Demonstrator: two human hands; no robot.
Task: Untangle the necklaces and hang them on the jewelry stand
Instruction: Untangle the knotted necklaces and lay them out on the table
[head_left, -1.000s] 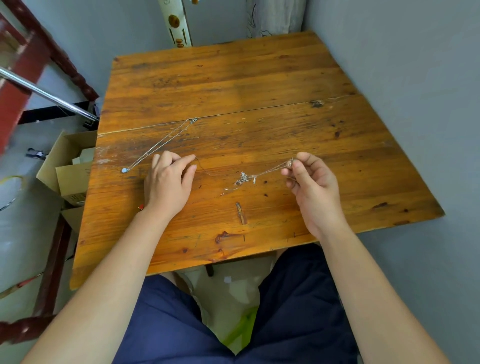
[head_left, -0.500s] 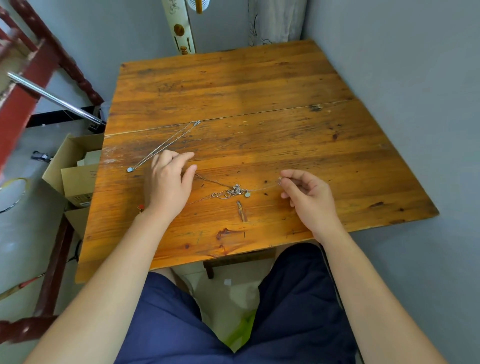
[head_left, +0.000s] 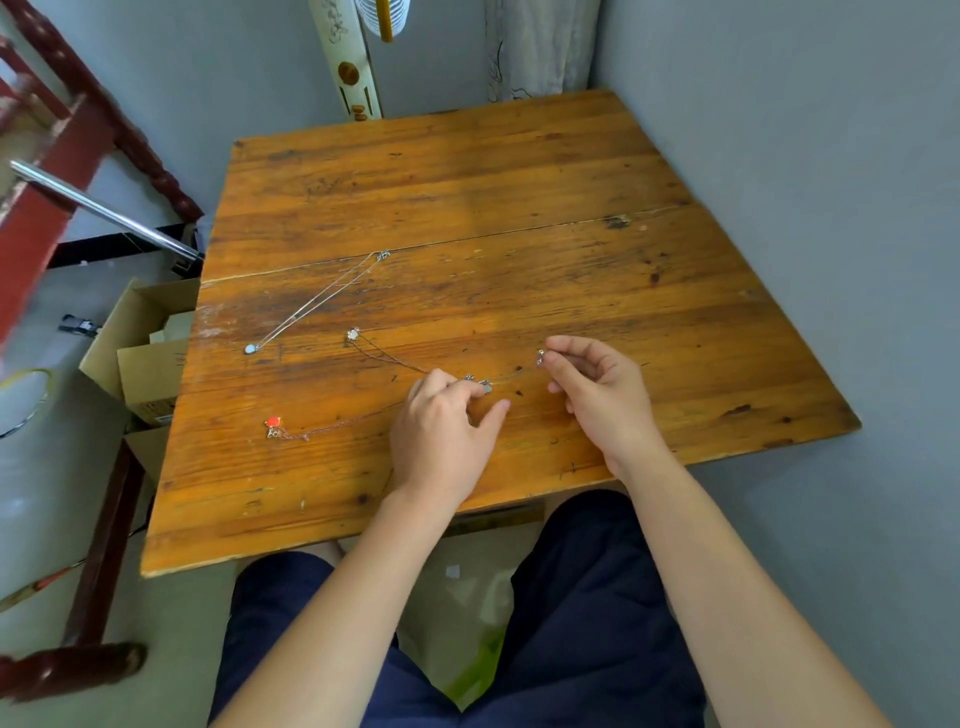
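Both forearms reach in from the near edge over the worktop (head_left: 519, 171), the hands close together with a small knot (head_left: 482, 385) of chains between them. The left hand (head_left: 441, 441) lies palm down just left of the knot. Its fingers (head_left: 457, 387) are bent so the tips come down at the knot, and the thumb (head_left: 496, 413) is stretched out apart on the knot's near side. Whether the tips pinch the chain or only press it I cannot tell. The right hand (head_left: 605, 400) is held just right of the knot, thumb and forefinger nipping the clasp (head_left: 540, 355) of a thin chain (head_left: 514, 375) that runs in a shallow line back to the knot; its other fingers are loosely curled under.

From the knot a second chain (head_left: 389, 358) leads away to the far left and ends in a white pendant (head_left: 353, 334) lying flat on the wood. A reddish chain (head_left: 332, 428) trails to the near left of the knot, ending in a red pendant (head_left: 272, 422). Farther left and beyond the knot a straight necklace (head_left: 322, 304) lies doubled and pulled out long, a pale blue stone (head_left: 251, 348) at its near end, clear of the tangle. A cardboard box (head_left: 145, 358) sits well to the left of the knot, beside the worktop and below its level
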